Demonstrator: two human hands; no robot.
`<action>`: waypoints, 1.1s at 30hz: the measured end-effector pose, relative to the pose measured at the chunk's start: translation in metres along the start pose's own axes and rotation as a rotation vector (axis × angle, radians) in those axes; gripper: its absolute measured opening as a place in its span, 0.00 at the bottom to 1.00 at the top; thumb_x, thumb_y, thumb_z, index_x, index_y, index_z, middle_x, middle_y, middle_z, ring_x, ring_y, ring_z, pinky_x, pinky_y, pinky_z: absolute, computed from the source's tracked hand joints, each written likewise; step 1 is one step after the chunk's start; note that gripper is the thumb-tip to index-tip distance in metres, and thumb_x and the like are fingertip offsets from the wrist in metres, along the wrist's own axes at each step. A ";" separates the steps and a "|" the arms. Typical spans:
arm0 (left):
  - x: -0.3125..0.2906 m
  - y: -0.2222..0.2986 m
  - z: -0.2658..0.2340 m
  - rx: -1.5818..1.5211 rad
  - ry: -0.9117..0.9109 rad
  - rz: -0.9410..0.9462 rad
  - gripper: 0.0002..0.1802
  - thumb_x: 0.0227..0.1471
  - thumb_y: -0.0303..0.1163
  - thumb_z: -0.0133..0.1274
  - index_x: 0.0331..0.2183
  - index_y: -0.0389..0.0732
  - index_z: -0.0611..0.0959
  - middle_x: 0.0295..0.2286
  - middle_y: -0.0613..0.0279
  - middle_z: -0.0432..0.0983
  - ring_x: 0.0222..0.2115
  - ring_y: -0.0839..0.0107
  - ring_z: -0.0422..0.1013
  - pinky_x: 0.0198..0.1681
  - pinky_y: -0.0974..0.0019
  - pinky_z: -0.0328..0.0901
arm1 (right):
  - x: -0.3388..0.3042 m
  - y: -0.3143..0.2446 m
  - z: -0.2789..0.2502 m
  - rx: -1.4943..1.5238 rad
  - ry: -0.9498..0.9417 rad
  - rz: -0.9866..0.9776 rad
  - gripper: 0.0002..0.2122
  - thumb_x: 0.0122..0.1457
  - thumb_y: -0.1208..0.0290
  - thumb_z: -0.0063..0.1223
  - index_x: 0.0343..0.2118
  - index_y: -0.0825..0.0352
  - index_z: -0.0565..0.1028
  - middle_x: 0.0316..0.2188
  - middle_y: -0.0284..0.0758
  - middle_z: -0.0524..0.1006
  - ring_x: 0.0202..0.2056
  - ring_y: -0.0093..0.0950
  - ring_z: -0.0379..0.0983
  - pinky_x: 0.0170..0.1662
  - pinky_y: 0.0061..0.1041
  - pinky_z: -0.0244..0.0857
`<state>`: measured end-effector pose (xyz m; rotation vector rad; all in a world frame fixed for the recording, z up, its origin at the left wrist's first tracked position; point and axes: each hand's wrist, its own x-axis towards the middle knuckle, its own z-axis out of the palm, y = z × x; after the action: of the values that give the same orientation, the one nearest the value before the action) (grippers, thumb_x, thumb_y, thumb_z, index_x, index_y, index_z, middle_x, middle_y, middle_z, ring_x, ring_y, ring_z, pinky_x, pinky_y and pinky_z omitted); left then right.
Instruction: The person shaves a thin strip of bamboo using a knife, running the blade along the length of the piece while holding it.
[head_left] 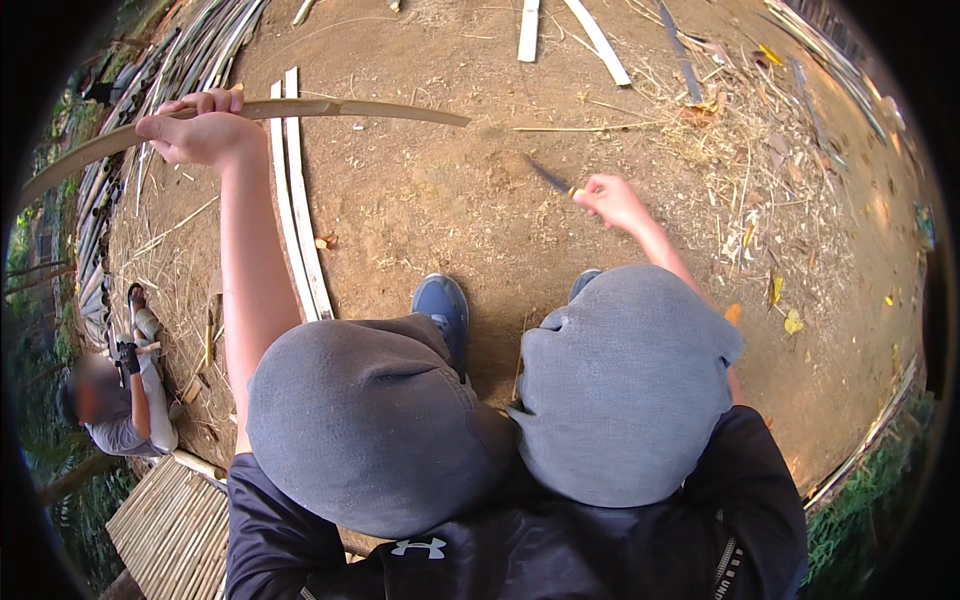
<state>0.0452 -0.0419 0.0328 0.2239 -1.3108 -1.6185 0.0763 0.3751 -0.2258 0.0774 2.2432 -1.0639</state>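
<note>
My left hand (205, 132) is raised at the upper left, its fingers closed around a long split bamboo strip (395, 109). The strip runs sideways, past the hand to the left rim and to a narrow end near the middle. Off to the right, my right hand (612, 202) grips a knife (549, 177) by its handle, of which a yellowish bit shows. Its dark blade points up and left, apart from the strip. Both arms reach out past my grey-trousered knees.
Two pale bamboo strips (296, 200) lie on the dirt left of my blue shoe (441, 303). Shavings (740, 170) litter the ground at right. Bamboo poles (205, 50) are piled at far left. Another person (125, 400) sits at left beside a slatted bamboo platform (172, 515).
</note>
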 end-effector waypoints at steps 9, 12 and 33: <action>0.004 0.005 -0.004 -0.005 0.005 0.014 0.28 0.64 0.63 0.27 0.30 0.46 0.58 0.14 0.71 0.50 0.14 0.76 0.46 0.17 0.65 0.49 | -0.003 0.063 -0.055 0.038 0.155 0.151 0.10 0.60 0.63 0.59 0.29 0.65 0.77 0.20 0.31 0.76 0.13 0.14 0.62 0.14 0.17 0.56; 0.001 0.005 -0.002 -0.007 0.001 0.004 0.28 0.64 0.63 0.27 0.31 0.46 0.58 0.14 0.70 0.50 0.14 0.76 0.47 0.17 0.65 0.50 | -0.010 0.079 -0.094 0.011 0.323 0.192 0.11 0.61 0.62 0.59 0.29 0.65 0.77 0.21 0.31 0.76 0.13 0.15 0.63 0.14 0.18 0.57; 0.001 0.006 -0.003 0.033 0.007 0.011 0.29 0.64 0.64 0.22 0.29 0.47 0.58 0.13 0.70 0.48 0.15 0.74 0.46 0.19 0.66 0.48 | 0.042 -0.012 0.057 -0.055 0.078 0.053 0.13 0.62 0.57 0.57 0.31 0.63 0.76 0.19 0.29 0.75 0.18 0.22 0.67 0.24 0.30 0.60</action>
<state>0.0500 -0.0435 0.0371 0.2419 -1.3315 -1.5861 0.0700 0.3176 -0.2687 0.1569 2.3257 -0.9863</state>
